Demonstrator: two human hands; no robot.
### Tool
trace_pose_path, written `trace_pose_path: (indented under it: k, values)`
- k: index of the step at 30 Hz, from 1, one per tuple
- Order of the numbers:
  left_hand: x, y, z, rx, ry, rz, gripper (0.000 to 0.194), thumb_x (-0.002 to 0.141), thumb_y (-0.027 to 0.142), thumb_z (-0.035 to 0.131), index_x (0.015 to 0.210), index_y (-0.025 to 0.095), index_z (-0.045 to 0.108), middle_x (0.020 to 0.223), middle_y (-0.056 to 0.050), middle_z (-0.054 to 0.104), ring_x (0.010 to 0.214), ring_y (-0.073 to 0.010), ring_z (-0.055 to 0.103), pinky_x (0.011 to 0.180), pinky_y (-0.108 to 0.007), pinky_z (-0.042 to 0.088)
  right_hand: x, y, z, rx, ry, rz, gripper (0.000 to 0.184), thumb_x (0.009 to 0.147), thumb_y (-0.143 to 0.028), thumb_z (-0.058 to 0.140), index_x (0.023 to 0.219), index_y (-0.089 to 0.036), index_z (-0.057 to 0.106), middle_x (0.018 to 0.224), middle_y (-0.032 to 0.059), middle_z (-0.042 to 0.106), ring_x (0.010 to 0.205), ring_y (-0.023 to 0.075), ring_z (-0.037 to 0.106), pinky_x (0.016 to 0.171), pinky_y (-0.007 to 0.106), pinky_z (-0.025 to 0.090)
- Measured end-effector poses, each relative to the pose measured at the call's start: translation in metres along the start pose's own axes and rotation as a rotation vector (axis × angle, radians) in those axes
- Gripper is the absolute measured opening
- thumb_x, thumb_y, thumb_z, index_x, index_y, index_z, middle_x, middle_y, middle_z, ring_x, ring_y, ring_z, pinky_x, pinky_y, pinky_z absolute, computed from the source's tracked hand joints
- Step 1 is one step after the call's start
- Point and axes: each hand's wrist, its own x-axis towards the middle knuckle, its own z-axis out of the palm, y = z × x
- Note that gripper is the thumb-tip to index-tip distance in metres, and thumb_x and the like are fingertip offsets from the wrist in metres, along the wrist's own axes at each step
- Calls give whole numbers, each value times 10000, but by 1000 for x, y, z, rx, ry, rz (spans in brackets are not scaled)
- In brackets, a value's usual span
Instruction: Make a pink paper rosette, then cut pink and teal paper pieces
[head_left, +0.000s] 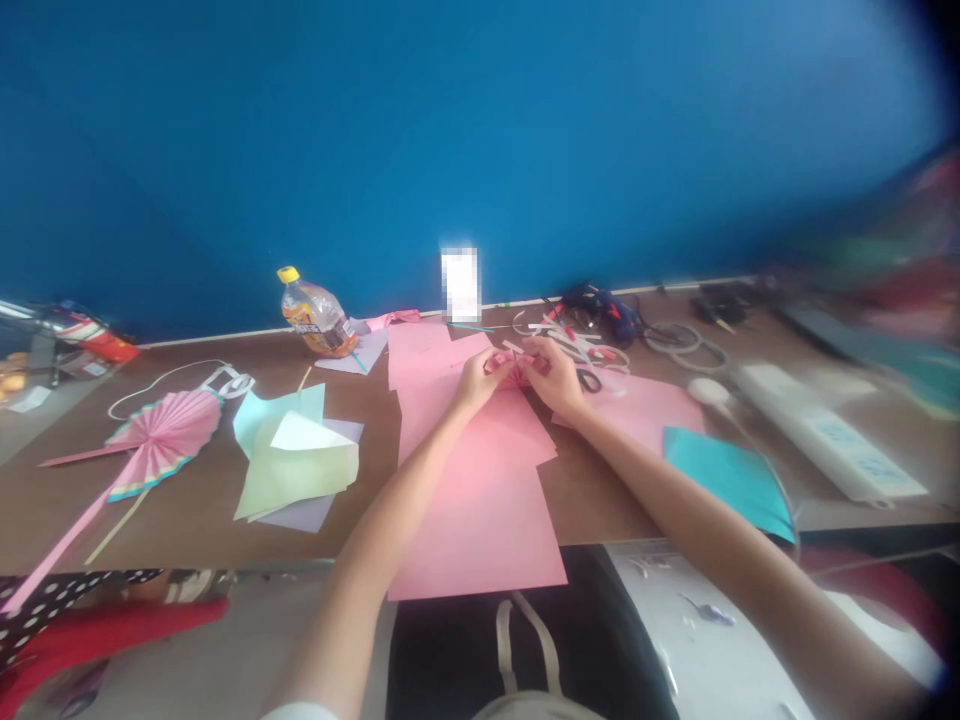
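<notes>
Both my hands meet over the middle of the table, fingers closed around a small pleated piece of pink paper [514, 372]. My left hand [480, 380] grips its left side, and my right hand [553, 372] pinches the right side. Much of the folded paper is hidden by the fingers. Beneath my hands and forearms lie several overlapping pink paper sheets [480, 530], one reaching past the table's front edge. Close to the right hand are the dark scissor handles [590, 380].
A pink pleated paper fan [169, 430] lies at left beside light green paper [292, 470]. Behind stands a drink bottle [319, 318] with a yellow cap. At right are teal paper [727, 480], a white power strip [829, 430], tape rings [686, 345] and a glue gun [619, 315].
</notes>
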Motion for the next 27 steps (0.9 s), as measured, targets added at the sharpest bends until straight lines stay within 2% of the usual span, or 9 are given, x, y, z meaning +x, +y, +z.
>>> trace_pose_path:
  k: [6,12,19,23,27]
  values:
    - [1,0,0,-24,-1,-21,323,800,480,660,815,157,660,769,-16,622,738,-141,528,702,-232,391,1,1,-3,11,-27,-12,307,849,-300,599,1151,-242,599,960,46,717,887,223,669,789,363,516]
    - [-1,6,1,-43,-40,-5,330,818,480,641,843,152,670,819,-27,650,781,-149,565,734,-232,407,2,2,-4,-15,-37,-63,326,838,-239,580,1164,-231,601,992,53,702,871,216,654,803,367,521]
    - [-3,12,2,-65,-45,-2,384,822,529,618,800,147,654,807,-32,637,784,-152,560,754,-239,408,3,0,-4,8,-59,-104,369,821,-188,558,1185,-244,585,1044,55,701,967,233,654,871,390,517]
    - [-4,12,2,-28,-21,-9,377,820,527,616,739,158,603,726,2,567,720,-129,504,708,-235,384,2,4,-3,-47,-78,-120,372,835,-199,562,1204,-248,586,986,44,709,903,233,662,850,393,519]
    - [-4,6,2,34,47,-10,369,854,473,582,654,174,496,637,34,432,656,-111,414,641,-237,339,3,5,-2,-187,-46,-218,295,869,-247,573,1162,-256,607,1022,71,691,982,268,624,880,428,493]
